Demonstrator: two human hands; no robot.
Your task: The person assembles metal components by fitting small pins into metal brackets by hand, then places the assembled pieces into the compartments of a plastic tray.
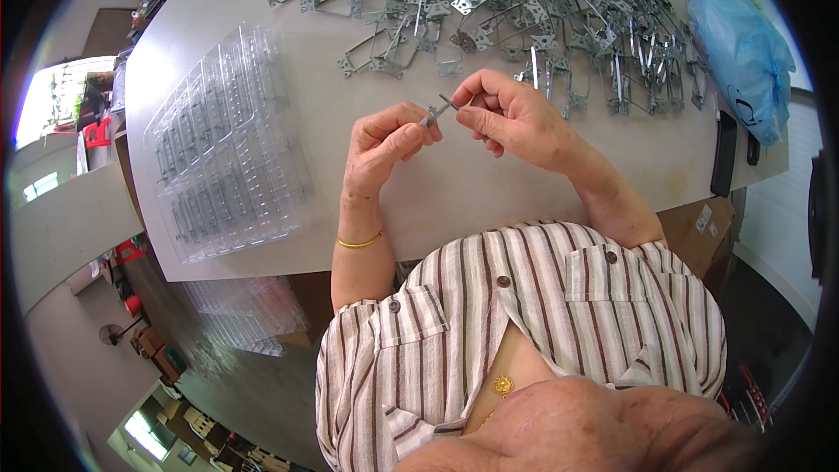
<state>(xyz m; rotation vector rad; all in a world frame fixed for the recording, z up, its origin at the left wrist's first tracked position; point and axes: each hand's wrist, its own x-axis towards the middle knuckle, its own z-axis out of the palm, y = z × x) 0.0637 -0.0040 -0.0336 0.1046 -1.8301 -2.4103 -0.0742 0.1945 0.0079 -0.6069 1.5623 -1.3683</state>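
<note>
A small grey metal bracket [432, 116] is held up over the table between my hands. My left hand [382, 145] is closed, pinching one end of it between thumb and fingers. At the other end, a thin bar points toward my right hand [517, 121], whose thumb and index finger close around its tip. Much of the bracket is covered by my fingers. Just beyond my hands, a large heap of similar metal brackets [516, 13] spreads over the far side of the table.
Clear plastic trays [262, 170], with metal parts in their slots, lie stacked on the table [350, 192] at left. A blue plastic bag [741, 61] sits at the right edge, beside a dark phone-like object [724, 153]. Cardboard boxes [699, 232] stand below the table.
</note>
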